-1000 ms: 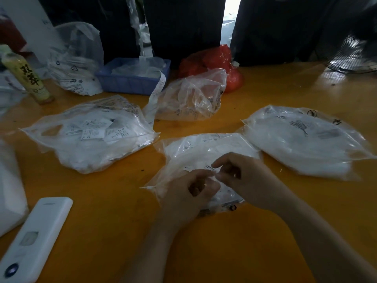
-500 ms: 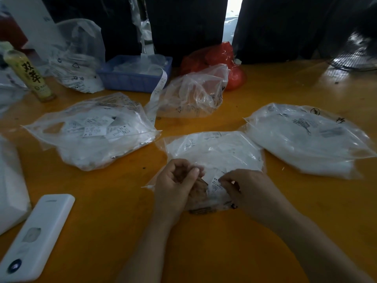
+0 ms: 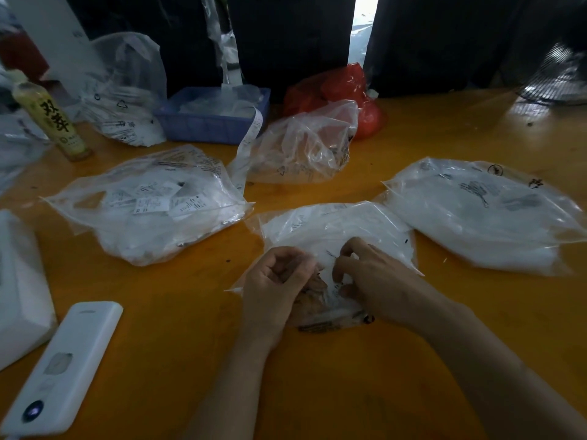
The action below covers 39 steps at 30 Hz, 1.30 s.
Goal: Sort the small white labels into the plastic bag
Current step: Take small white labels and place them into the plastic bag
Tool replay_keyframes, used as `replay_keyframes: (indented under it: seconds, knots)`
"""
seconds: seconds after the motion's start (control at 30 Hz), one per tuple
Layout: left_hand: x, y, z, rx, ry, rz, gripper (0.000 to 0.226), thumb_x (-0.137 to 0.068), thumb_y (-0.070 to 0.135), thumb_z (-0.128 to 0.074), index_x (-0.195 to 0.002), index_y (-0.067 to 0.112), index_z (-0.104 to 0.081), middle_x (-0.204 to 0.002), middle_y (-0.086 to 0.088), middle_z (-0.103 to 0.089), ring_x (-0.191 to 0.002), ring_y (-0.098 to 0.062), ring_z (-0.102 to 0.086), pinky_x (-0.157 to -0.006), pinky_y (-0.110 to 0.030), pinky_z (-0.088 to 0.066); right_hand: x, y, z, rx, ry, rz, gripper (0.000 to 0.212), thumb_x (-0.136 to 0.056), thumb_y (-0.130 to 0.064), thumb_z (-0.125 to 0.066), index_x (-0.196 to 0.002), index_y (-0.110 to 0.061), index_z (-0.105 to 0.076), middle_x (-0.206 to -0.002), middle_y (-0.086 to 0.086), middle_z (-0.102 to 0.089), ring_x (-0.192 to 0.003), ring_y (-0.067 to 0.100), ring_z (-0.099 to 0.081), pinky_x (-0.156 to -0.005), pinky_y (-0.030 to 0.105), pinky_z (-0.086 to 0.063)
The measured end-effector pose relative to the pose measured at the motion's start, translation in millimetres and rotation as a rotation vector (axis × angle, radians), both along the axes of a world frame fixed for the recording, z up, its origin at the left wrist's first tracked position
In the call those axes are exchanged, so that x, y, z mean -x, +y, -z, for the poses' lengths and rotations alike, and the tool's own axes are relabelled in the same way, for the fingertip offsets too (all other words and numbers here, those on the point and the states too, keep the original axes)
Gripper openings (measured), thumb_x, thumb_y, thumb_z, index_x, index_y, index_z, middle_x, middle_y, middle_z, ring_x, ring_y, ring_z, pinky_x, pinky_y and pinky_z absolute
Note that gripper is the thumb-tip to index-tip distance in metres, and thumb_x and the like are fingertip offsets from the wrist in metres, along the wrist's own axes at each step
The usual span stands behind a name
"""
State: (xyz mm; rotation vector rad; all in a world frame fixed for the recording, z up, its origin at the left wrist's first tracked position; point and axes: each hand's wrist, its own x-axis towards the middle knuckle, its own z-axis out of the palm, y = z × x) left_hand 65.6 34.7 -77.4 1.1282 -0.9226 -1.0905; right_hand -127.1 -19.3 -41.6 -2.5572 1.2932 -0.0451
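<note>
1. The plastic bag [image 3: 336,230] lies on the orange table [image 3: 349,376], directly in front of the person, between two fuller bags.
2. The left hand [image 3: 273,287] rests on the bag's near left edge, fingers curled; what it holds, if anything, is too dim to tell.
3. The right hand [image 3: 374,281] sits on the bag's near right part, fingertips pinching a small white label [image 3: 332,276] with dark print.
4. The left bag [image 3: 152,204] shows many printed labels inside.
5. A white remote [image 3: 60,373] lies at near left, a blue basket [image 3: 209,122] at the far edge.
</note>
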Motion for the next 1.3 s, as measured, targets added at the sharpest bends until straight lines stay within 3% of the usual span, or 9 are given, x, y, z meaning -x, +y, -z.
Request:
replay_keyframes:
  seconds: [0.1, 0.27, 0.47, 0.6, 0.7, 0.83, 1.03, 1.2, 1.3]
  knots:
    - [-0.5, -0.4, 1.7, -0.021, -0.001, -0.012, 0.032, -0.073, 0.053, -0.089, -0.098, 0.035, -0.079, -0.102, -0.006, -0.08, -0.099, -0.028, -0.078, -0.084, -0.042, -0.065, -0.5, -0.7, -3.4, -0.063, 0.031, -0.064, 0.032, -0.097, -0.032, -0.065, -0.127, -0.034, -0.054, -0.138, -0.009, -0.033, -0.108, 0.009, -0.049, -0.088, 0.03, -0.053]
    - [-2.2, -0.1, -1.7, 0.005, 0.09, 0.05, 0.027, -0.075, 0.044, -0.087, -0.098, 0.033, -0.079, -0.103, -0.01, -0.081, -0.097, -0.026, -0.079, -0.064, -0.024, -0.062, -2.1, -4.3, -8.3, -0.085, 0.087, -0.05, 0.016, -0.098, -0.031, -0.065, -0.111, -0.024, -0.06, -0.125, -0.004, -0.039, -0.087, 0.012, -0.053, -0.079, 0.034, -0.053]
    - [-1.6, -2.2, 1.9, 0.019, 0.178, 0.063, 0.014, -0.083, 0.024, -0.083, -0.094, 0.029, -0.076, -0.109, -0.017, -0.08, -0.106, -0.034, -0.077, -0.078, -0.027, -0.063, -2.1, -4.9, -4.8, -0.139, 0.063, -0.039, 0.021, -0.099, -0.032, -0.062, -0.107, -0.039, -0.043, -0.11, -0.009, -0.036, -0.076, 0.009, -0.052, -0.061, 0.027, -0.042]
    - [-2.2, -3.1, 4.4, 0.025, 0.198, 0.072, 0.014, -0.088, 0.017, -0.078, -0.101, 0.023, -0.076, -0.109, -0.02, -0.079, -0.105, -0.036, -0.077, -0.081, -0.028, -0.063, -4.7, -7.4, -5.9, -0.158, 0.065, -0.012, 0.019, -0.098, -0.03, -0.061, -0.095, -0.034, -0.044, -0.104, -0.008, -0.038, -0.078, 0.013, -0.053, -0.072, 0.037, -0.05]
    - [-1.8, -2.9, 3.2, 0.031, 0.192, 0.067, 0.019, -0.089, 0.019, -0.078, -0.108, 0.016, -0.08, -0.107, -0.019, -0.08, -0.103, -0.034, -0.078, -0.085, -0.029, -0.063, -2.7, -5.9, -8.2, -0.128, -0.054, 0.045, 0.03, -0.097, -0.024, -0.062, -0.087, -0.041, -0.04, -0.095, -0.015, -0.045, -0.081, 0.008, -0.052, -0.071, 0.03, -0.048]
    - [-1.3, -2.5, 2.6, 0.073, 0.105, 0.069, 0.023, -0.094, 0.03, -0.076, -0.102, 0.01, -0.082, -0.103, -0.015, -0.08, -0.102, -0.032, -0.077, -0.087, -0.03, -0.062, 0.8, 4.3, -7.8, -0.196, -0.066, 0.092, 0.029, -0.096, -0.035, -0.065, -0.12, -0.039, -0.049, -0.11, -0.016, -0.046, -0.092, 0.009, -0.057, -0.077, 0.029, -0.052]
    - [-2.0, -2.7, 3.7, 0.03, 0.101, 0.058, 0.022, -0.093, 0.033, -0.074, -0.106, 0.017, -0.082, -0.106, -0.013, -0.081, -0.104, -0.03, -0.078, -0.084, -0.029, -0.063, -5.7, 5.3, -18.3, -0.201, 0.055, 0.089, 0.017, -0.095, -0.033, -0.067, -0.107, -0.029, -0.055, -0.116, -0.004, -0.043, -0.092, 0.02, -0.058, -0.081, 0.04, -0.054]
    - [-2.0, -1.9, 2.7, 0.036, 0.137, 0.044, 0.02, -0.093, 0.028, -0.074, -0.11, 0.02, -0.08, -0.106, -0.013, -0.081, -0.104, -0.03, -0.078, -0.083, -0.028, -0.063, -2.2, 11.1, -19.9, -0.187, -0.218, 0.232, 0.024, -0.099, -0.029, -0.064, -0.119, -0.033, -0.052, -0.114, -0.013, -0.057, -0.099, 0.012, -0.057, -0.077, 0.025, -0.048]
    - [-1.0, -0.3, 1.4, 0.031, 0.123, 0.041, 0.025, -0.095, 0.025, -0.072, -0.113, 0.009, -0.078, -0.105, -0.012, -0.081, -0.102, -0.026, -0.079, -0.083, -0.025, -0.062, 5.5, 19.7, -21.6, -0.158, -0.39, 0.269, 0.03, -0.1, -0.03, -0.062, -0.128, -0.036, -0.055, -0.107, -0.02, -0.057, -0.087, -0.003, -0.055, -0.066, 0.011, -0.042]
